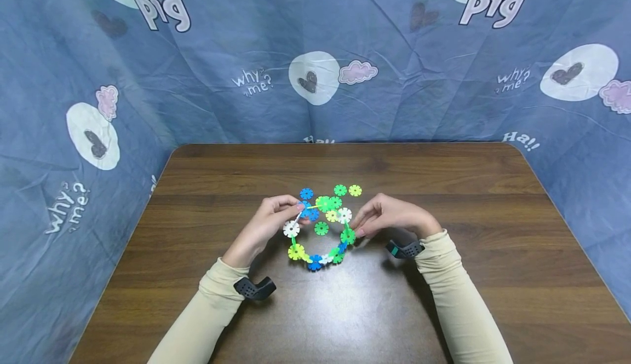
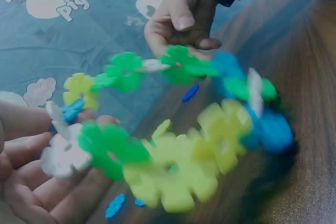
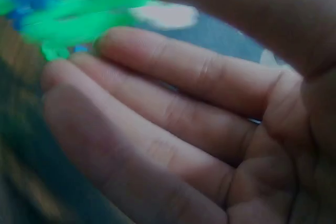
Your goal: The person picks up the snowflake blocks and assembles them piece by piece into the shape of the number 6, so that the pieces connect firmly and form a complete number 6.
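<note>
A ring of interlocked plastic snowflake discs (image 1: 296,252), in green, yellow, blue and white, is held tilted above the table between both hands. At its far left side my left hand (image 1: 266,221) pinches the ring near a blue disc and a white disc (image 2: 65,153). My right hand (image 1: 394,216) holds the ring's right side at a green disc (image 1: 348,236), between thumb and index finger. In the right wrist view, the green discs (image 3: 79,22) are blurred beside the fingertips, and the thumb tip is mostly cut off. The other right fingers (image 3: 173,108) lie stretched out together.
Several loose snowflake discs lie on the brown wooden table (image 1: 197,309) behind the ring, among them a blue disc (image 1: 307,193), a green disc (image 1: 340,190) and a yellow disc (image 1: 355,190). A patterned blue cloth (image 1: 276,112) hangs around the table's far and side edges.
</note>
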